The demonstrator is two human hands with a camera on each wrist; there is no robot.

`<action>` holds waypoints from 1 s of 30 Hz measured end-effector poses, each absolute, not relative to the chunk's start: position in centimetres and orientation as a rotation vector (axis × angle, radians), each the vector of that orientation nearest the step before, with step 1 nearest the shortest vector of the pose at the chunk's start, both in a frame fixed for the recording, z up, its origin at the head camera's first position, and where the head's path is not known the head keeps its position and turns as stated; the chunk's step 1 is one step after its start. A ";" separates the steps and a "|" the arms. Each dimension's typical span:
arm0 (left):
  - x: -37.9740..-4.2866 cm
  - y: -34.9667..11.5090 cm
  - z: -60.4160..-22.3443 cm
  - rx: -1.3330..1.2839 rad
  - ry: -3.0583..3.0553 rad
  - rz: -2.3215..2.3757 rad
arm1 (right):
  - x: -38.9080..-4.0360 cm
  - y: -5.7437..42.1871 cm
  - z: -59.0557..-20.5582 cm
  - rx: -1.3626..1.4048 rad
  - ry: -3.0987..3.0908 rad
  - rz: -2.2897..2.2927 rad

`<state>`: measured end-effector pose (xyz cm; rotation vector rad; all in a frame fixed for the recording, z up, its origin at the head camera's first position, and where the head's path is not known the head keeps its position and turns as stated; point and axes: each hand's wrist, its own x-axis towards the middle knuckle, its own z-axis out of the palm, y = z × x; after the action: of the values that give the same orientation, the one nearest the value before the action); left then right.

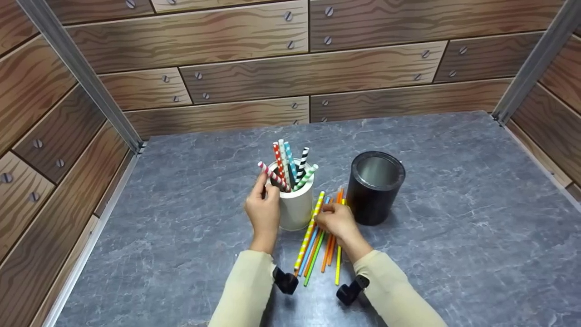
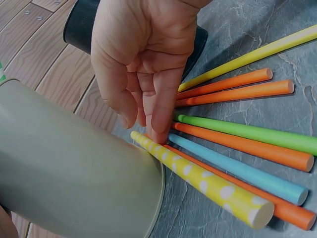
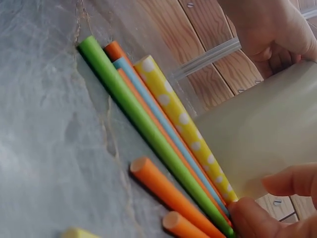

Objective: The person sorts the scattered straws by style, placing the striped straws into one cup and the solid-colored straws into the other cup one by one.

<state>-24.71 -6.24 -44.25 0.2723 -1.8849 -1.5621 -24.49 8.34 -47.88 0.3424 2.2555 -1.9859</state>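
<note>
My left hand (image 1: pixel 264 211) is at the left of the white cup (image 1: pixel 295 213), its thumb and forefinger at the rim beside a red-and-white striped straw (image 1: pixel 273 176). Several patterned straws stand in that cup, red, blue, black-striped and green-striped. My right hand (image 1: pixel 339 222) reaches down over loose straws on the table. Its fingertips touch the upper end of a yellow straw with white dots (image 2: pixel 203 183), while the thumb stays apart from it. Beside that straw lie a green straw (image 3: pixel 148 129), a light blue straw (image 2: pixel 242 168) and several orange ones.
A black cup (image 1: pixel 374 195) stands upright just right of the right hand. A thin yellow straw (image 1: pixel 338 268) lies at the right of the loose straws. Wood-patterned walls (image 1: pixel 245 36) enclose the grey marbled table (image 1: pixel 463 218) at the back and sides.
</note>
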 end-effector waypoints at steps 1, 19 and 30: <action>-24.7 -6.3 -44.2 0.271 -1.885 -1.559 | -24.5 8.4 -47.9 0.348 2.212 -2.019; -24.9 -6.5 -44.4 0.279 -1.896 -1.579 | -25.1 9.0 -48.1 0.362 1.741 -2.226; -24.7 -6.2 -44.3 0.293 -1.888 -1.572 | -25.0 8.4 -48.6 0.408 1.922 -2.172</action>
<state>-24.69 -6.21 -44.34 0.2934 -1.8876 -1.5725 -25.03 8.36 -48.60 0.4084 1.9224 -2.1719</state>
